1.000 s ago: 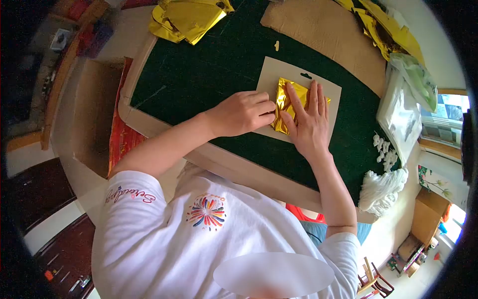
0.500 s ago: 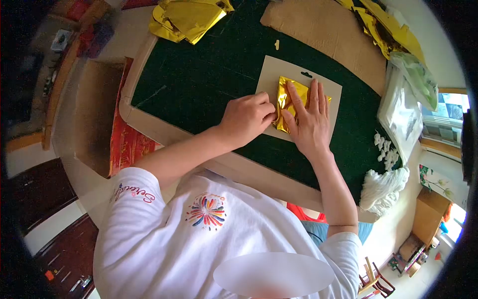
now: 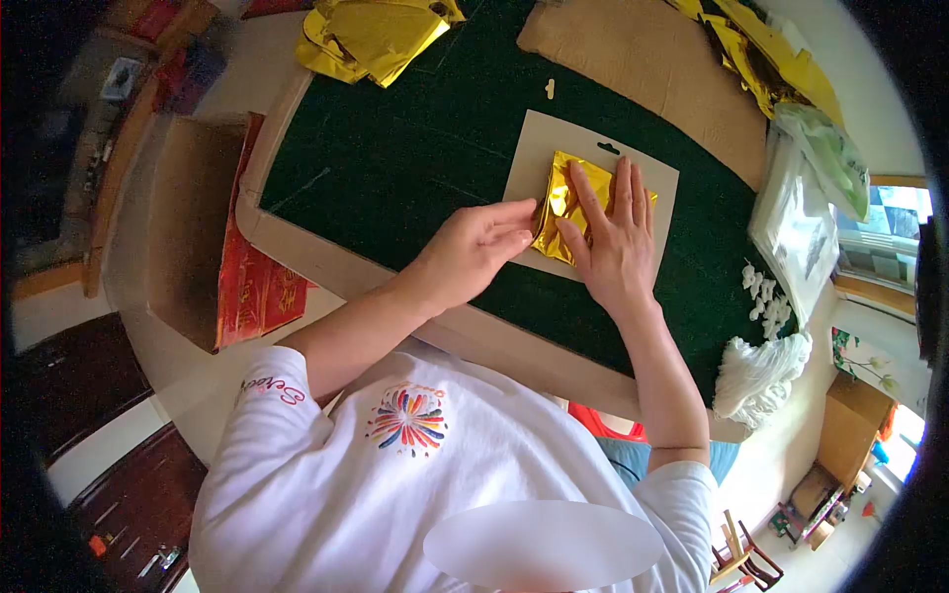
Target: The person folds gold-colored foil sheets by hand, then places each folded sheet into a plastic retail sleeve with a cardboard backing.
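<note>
Spreading my right hand (image 3: pixel 618 252) flat and open on the gold foil (image 3: pixel 560 198), I bend my left hand (image 3: pixel 467 255) beside it, pinching or not I cannot tell; 1 card (image 3: pixel 531 153) lies underneath.

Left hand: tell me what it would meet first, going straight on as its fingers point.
Most likely the left hand would meet the left edge of the gold foil; the fingertips look right beside it, though contact is unclear.

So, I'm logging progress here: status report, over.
Right hand open, flat on shiny gold foil, over beige rectangular card. Left hand at the foil's left edge, grip unclear. No obstruction seen between hands and foil.
</note>
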`<action>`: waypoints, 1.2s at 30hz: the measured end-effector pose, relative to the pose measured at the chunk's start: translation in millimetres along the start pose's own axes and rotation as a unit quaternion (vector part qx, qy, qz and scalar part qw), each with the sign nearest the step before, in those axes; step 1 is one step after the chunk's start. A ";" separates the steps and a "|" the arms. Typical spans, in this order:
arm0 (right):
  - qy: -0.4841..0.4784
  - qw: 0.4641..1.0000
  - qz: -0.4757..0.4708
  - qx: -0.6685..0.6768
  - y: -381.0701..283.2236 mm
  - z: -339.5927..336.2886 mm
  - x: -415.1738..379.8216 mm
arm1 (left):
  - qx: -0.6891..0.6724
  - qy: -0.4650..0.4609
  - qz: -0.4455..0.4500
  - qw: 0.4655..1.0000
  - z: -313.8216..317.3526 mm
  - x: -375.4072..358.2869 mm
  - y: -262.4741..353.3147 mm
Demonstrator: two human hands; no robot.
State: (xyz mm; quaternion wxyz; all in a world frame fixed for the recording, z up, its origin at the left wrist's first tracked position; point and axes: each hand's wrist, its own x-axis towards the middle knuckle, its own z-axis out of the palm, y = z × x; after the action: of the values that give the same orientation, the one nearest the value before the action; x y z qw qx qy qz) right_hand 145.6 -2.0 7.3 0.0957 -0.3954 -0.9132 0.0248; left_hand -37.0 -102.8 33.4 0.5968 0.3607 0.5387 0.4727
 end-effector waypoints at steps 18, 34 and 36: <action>0.014 1.000 -0.006 0.018 0.6 2.1 0.3 | -0.104 -0.017 -0.076 0.991 15.8 -12.6 34.4; 0.015 1.000 0.005 0.018 -0.2 2.2 0.1 | -0.088 0.020 -0.121 0.989 9.6 -5.7 33.1; 0.018 1.000 0.004 0.020 -0.2 2.4 0.2 | -0.082 0.025 -0.124 0.989 10.9 -4.4 34.8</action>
State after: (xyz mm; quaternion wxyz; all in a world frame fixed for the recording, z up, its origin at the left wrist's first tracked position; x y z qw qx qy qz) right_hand 144.9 -2.0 5.0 0.1202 -0.3976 -0.9089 0.0367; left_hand -32.3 -95.9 69.2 0.6650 0.2290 0.5534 0.4461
